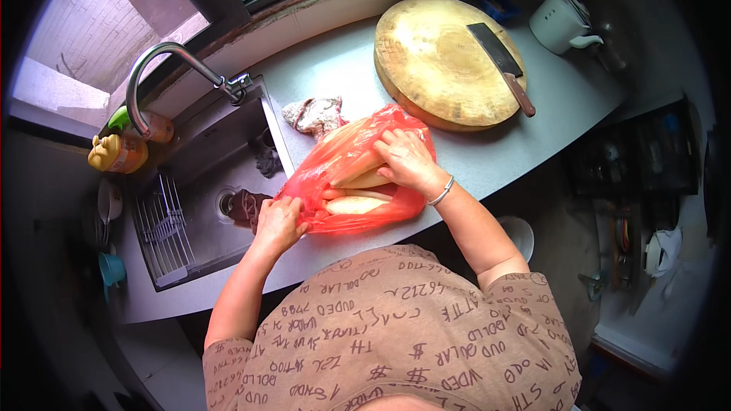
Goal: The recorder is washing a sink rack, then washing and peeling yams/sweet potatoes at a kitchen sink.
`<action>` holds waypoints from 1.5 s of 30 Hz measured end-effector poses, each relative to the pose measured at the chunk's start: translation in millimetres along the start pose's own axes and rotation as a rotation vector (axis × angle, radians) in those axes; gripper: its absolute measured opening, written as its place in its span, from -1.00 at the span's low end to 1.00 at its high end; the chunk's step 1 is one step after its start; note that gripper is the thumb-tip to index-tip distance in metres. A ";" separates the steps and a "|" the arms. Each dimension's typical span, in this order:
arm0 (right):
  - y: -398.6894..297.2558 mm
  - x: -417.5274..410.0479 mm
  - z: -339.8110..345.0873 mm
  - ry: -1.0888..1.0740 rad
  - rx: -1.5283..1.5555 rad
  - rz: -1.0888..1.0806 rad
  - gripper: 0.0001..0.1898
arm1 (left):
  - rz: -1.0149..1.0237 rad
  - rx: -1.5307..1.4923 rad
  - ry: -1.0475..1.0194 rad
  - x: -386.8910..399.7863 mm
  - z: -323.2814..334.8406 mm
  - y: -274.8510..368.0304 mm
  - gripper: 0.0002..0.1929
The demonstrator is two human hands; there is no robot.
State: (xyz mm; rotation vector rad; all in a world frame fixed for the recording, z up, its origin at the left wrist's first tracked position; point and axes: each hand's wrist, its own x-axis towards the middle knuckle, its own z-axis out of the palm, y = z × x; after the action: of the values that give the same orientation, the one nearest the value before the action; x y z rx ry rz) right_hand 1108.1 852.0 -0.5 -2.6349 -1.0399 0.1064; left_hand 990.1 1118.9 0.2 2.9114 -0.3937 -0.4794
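Observation:
A thin red plastic bag point(348, 225) lies on the countertop beside the sink, its mouth spread towards me. Inside are several long pale vegetables point(357, 204), partly covered by the film; their exact kind is unclear. My left hand point(278, 221) pinches the bag's edge at the near left corner, over the sink's rim. At the opposite side, my right hand point(408, 162), with a bracelet at the wrist, has its fingers curled on the bag's film above the vegetables. A crumpled mesh-like cloth point(315, 116) sits just behind the bag.
A round wooden chopping block point(440, 63) stands at the back right, bearing a cleaver point(497, 54). To the left, a steel sink point(208, 151) holds a wire rack point(165, 234) and a dark cloth point(248, 208) under a curved faucet point(137, 85). A white kettle point(557, 23) is far right.

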 end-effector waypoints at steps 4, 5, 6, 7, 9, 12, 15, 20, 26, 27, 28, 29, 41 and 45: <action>-0.9 1.8 7.9 -0.016 -0.080 0.038 -0.65 | -0.192 -0.369 0.049 9.0 -16.1 4.8 -0.39; 0.0 0.1 8.9 -0.017 -0.084 0.040 -0.65 | -0.189 -0.372 0.050 16.3 -18.6 6.3 -0.39; -0.6 -0.1 8.0 -0.023 -0.089 0.023 -0.65 | -0.172 -0.436 0.136 20.9 -22.3 6.8 -0.41; -0.8 -0.9 6.7 -0.028 -0.094 0.007 -0.64 | -0.152 -0.499 0.222 24.5 -25.8 8.4 -0.42; -0.3 -8.9 0.7 0.001 0.003 0.010 -0.62 | -0.119 -0.485 0.257 28.1 -31.1 14.7 -0.49; -1.8 -21.9 -13.4 0.086 0.232 0.027 -0.58 | 0.055 -0.672 0.338 33.1 -28.1 21.9 -0.55; -19.3 -24.5 -31.5 0.104 0.399 0.056 -0.54 | 0.107 -0.920 0.308 33.8 -24.2 32.2 -0.49; -48.7 -19.9 -22.0 0.122 0.693 -0.073 -0.51 | 0.210 -1.164 0.307 36.2 -28.5 51.6 -0.49; -88.2 -1.8 -8.7 0.096 1.047 -0.015 -0.46 | 0.289 -1.108 0.535 15.8 -38.2 26.5 -0.59; -92.0 3.2 -7.0 0.153 0.947 -0.084 -0.47 | 0.279 -1.107 0.545 10.4 -40.6 19.2 -0.59; -94.7 5.4 -13.4 0.088 0.864 -0.053 -0.48 | 0.207 -1.103 0.511 3.7 -45.0 12.1 -0.60; -96.9 7.5 -13.8 0.079 0.867 -0.066 -0.48 | 0.133 -1.098 0.477 -3.4 -50.1 5.6 -0.62; -130.7 70.8 -2.9 0.129 0.899 0.007 -0.67 | -0.222 -0.694 0.802 -56.9 -47.2 -93.8 -0.54; -126.1 120.8 3.0 0.116 0.865 0.012 -0.68 | -0.411 -1.420 0.596 -57.2 -18.9 -133.9 -0.58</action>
State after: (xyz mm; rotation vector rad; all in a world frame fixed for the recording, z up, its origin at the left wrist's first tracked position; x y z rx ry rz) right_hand 1113.7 1021.7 40.5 -1.8340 -0.7096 0.3198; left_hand 975.1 1264.7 7.5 1.5596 0.4747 0.1105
